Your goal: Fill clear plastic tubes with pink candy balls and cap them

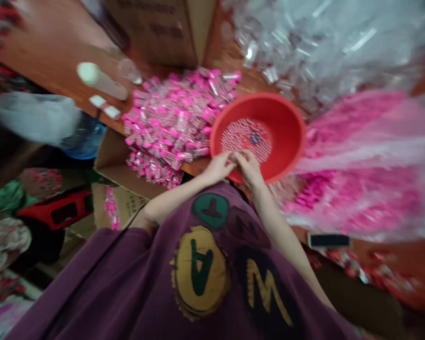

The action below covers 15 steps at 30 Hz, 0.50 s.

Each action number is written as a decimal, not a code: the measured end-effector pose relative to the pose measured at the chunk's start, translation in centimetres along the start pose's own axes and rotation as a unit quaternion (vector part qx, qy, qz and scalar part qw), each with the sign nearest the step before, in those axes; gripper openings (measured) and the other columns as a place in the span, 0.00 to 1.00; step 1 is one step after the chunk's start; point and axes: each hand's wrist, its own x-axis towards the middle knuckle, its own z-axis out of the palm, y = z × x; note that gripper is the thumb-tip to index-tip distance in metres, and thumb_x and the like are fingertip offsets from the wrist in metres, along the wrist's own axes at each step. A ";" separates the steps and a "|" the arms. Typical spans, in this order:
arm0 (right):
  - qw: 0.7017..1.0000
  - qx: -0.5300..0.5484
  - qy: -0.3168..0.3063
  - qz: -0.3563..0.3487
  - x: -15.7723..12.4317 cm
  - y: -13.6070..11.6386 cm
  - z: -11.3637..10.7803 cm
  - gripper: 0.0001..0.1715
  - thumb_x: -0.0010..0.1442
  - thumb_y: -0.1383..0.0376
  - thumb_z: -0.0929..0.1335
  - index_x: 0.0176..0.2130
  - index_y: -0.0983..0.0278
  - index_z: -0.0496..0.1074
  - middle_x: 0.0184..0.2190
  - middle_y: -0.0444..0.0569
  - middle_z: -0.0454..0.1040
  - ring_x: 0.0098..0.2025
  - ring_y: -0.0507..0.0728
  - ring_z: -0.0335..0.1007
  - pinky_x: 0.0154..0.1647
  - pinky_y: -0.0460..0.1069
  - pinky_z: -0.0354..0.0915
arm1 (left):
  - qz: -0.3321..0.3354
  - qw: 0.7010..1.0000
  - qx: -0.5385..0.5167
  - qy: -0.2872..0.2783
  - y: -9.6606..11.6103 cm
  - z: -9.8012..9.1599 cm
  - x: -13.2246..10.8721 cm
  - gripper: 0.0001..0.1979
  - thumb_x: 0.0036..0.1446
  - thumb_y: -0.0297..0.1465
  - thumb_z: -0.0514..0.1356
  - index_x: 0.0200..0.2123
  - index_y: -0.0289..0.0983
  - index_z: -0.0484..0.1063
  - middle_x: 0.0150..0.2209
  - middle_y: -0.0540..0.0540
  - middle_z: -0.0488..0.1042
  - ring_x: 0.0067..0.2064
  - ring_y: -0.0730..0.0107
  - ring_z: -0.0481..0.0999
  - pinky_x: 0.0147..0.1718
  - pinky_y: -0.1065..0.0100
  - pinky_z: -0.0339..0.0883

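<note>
Over the near rim of a red basin (283, 141), my left hand (218, 167) and my right hand (250, 167) meet at the fingertips. Both are closed in a pinch; what sits between the fingers is too small and blurred to name. Inside the basin lies a layer of small pale pink pieces (239, 134), with a little blue item (254, 138) among them. Left of the basin spreads a heap of small clear containers with bright pink caps (177, 118), filled with pinkish bits.
Clear empty-looking containers (286, 52) are piled at the back right. A plastic bag of pink pieces (368, 160) lies to the right, a phone-like dark slab (328, 240) below it. A cardboard box (156, 28) stands behind. At left are a pale-capped bottle (99, 79) and an open carton (116, 165).
</note>
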 end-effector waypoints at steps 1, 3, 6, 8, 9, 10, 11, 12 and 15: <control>0.999 0.013 -0.003 0.035 -0.6 -0.5 -0.3 0.32 0.60 0.40 0.72 0.49 0.63 0.73 0.37 0.50 0.79 0.37 0.56 0.76 0.44 0.54 0.77 | -0.004 1.000 -0.012 -0.009 0.0 0.5 0.2 0.16 0.66 0.23 0.62 0.55 0.31 0.79 0.53 0.35 0.83 0.53 0.57 0.82 0.61 0.57 0.74; 0.996 -0.027 -0.034 0.072 -1.2 -0.8 -1.3 0.34 0.60 0.37 0.70 0.47 0.62 0.74 0.33 0.51 0.78 0.32 0.58 0.74 0.43 0.58 0.77 | -0.028 0.999 -0.012 -0.029 -0.1 0.6 1.1 0.16 0.67 0.23 0.60 0.55 0.30 0.80 0.51 0.35 0.84 0.51 0.59 0.83 0.58 0.60 0.76; 0.984 -0.176 0.023 0.003 -0.7 0.3 -2.7 0.33 0.60 0.39 0.71 0.52 0.60 0.75 0.46 0.67 0.80 0.42 0.69 0.80 0.50 0.67 0.77 | -0.111 0.989 -0.023 -0.094 -0.4 -0.3 2.6 0.16 0.70 0.28 0.60 0.56 0.31 0.80 0.44 0.41 0.83 0.40 0.66 0.81 0.47 0.65 0.78; 0.958 -0.257 -0.028 -0.126 -0.2 1.2 -3.0 0.32 0.62 0.43 0.69 0.56 0.60 0.75 0.56 0.73 0.77 0.56 0.76 0.78 0.60 0.71 0.74 | -0.163 0.978 -0.030 -0.128 -0.7 -0.8 2.9 0.17 0.71 0.29 0.57 0.57 0.31 0.78 0.36 0.46 0.79 0.31 0.70 0.76 0.36 0.68 0.75; 0.943 -0.281 -0.061 -0.169 -0.1 1.6 -3.0 0.31 0.63 0.45 0.67 0.57 0.60 0.75 0.58 0.72 0.77 0.59 0.77 0.77 0.64 0.72 0.73 | -0.169 0.976 -0.021 -0.136 -0.7 -0.9 2.8 0.16 0.71 0.30 0.57 0.57 0.32 0.78 0.34 0.48 0.77 0.29 0.71 0.74 0.33 0.70 0.73; 0.929 -0.296 -0.094 -0.199 0.1 1.9 -3.0 0.30 0.64 0.46 0.65 0.57 0.60 0.75 0.57 0.70 0.78 0.60 0.77 0.78 0.65 0.73 0.73 | -0.169 0.976 -0.013 -0.138 -0.7 -0.9 2.6 0.16 0.71 0.30 0.57 0.58 0.33 0.77 0.33 0.50 0.75 0.29 0.71 0.73 0.31 0.71 0.71; 0.921 -0.305 -0.117 -0.213 0.2 2.3 -2.9 0.29 0.64 0.47 0.64 0.56 0.60 0.75 0.56 0.67 0.79 0.59 0.75 0.79 0.65 0.72 0.75 | -0.164 0.977 -0.008 -0.134 -0.7 -0.9 2.4 0.17 0.70 0.31 0.58 0.59 0.34 0.76 0.32 0.50 0.74 0.29 0.71 0.73 0.30 0.71 0.70; 0.917 -0.311 -0.127 -0.217 0.5 2.7 -2.8 0.28 0.64 0.48 0.64 0.55 0.59 0.76 0.54 0.65 0.81 0.57 0.74 0.81 0.64 0.71 0.77 | -0.161 0.979 -0.004 -0.127 -0.7 -1.0 2.1 0.18 0.70 0.33 0.60 0.60 0.35 0.75 0.33 0.50 0.75 0.30 0.70 0.74 0.30 0.70 0.71; 0.915 -0.311 -0.126 -0.223 2.4 4.3 -3.0 0.24 0.60 0.49 0.65 0.48 0.58 0.76 0.47 0.62 0.83 0.51 0.72 0.85 0.57 0.69 0.82 | -0.162 0.985 0.026 -0.059 -0.5 -1.4 1.6 0.25 0.70 0.44 0.62 0.63 0.36 0.73 0.43 0.44 0.81 0.40 0.62 0.81 0.42 0.64 0.77</control>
